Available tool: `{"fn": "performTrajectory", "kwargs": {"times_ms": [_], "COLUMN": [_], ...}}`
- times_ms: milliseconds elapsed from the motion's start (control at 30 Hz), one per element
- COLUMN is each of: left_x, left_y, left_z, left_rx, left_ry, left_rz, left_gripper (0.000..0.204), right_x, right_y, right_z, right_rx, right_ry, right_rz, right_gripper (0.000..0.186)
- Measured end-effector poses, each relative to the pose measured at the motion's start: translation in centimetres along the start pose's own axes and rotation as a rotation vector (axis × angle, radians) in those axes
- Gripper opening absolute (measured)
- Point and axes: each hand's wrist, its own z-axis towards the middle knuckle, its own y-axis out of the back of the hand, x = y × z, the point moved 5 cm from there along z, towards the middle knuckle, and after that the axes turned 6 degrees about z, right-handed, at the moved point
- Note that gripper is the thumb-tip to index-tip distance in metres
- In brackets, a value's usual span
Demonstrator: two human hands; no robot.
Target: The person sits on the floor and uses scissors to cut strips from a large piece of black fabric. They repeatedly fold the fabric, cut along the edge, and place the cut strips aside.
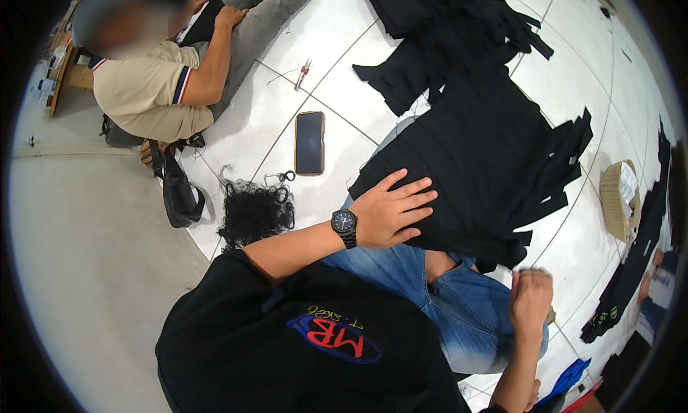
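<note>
A stack of black cloth pieces (466,155) with strip-like ends spreads over my leg and the white tiles. My left hand (393,211) lies flat on its near edge with the fingers spread, and a black watch (344,223) is on that wrist. By the cloth's lower right corner, above my jeans, my right hand (532,298) is closed with its fingers curled in. Whatever is between those fingers, if anything, is too small or hidden to make out. More black cloth (459,26) lies crumpled beyond the stack.
At my left are a tangle of black threads (256,211), a phone (309,142), small red-handled snips (303,75) and a black bag (180,191). A person (154,83) sits far left, handling black cloth. A woven basket (613,202) and a long black cloth (631,270) lie right.
</note>
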Motion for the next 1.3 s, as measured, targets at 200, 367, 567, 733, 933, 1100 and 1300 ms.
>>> {"fn": "performTrajectory", "kwargs": {"times_ms": [200,367,567,733,933,1100,1300], "left_x": [-0.1,-0.1,-0.1,1.2,7.0,7.1,7.0], "left_y": [0.0,-0.3,-0.4,1.9,0.3,-0.8,-2.9], "left_z": [0.2,0.2,0.1,-0.3,-5.6,-6.4,-7.5], "left_rx": [-0.044,-0.04,-0.025,-0.189,-0.117,-0.119,-0.392], "left_ry": [0.02,0.022,0.026,0.216,0.97,1.021,1.033], "left_rz": [-0.045,-0.044,-0.041,-0.007,-0.298,-0.525,-0.734], "left_gripper": [0.041,0.041,0.044,0.063,0.083,0.062,0.045], "right_x": [-1.5,-4.9,-9.5,-6.7,3.3,3.3,1.7], "right_y": [0.8,1.4,2.9,2.7,4.0,0.7,-0.1], "right_z": [-5.0,-8.2,-12.6,-11.1,-4.5,-0.5,-2.8], "right_rx": [0.112,0.064,0.126,0.332,-0.482,-0.037,0.056], "right_ry": [-0.03,-0.107,-0.308,-0.576,-0.219,-0.222,-0.151], "right_rz": [0.219,0.278,0.181,0.621,1.763,-0.075,0.245], "right_gripper": [0.029,0.037,0.041,0.047,0.047,0.038,0.033]}}
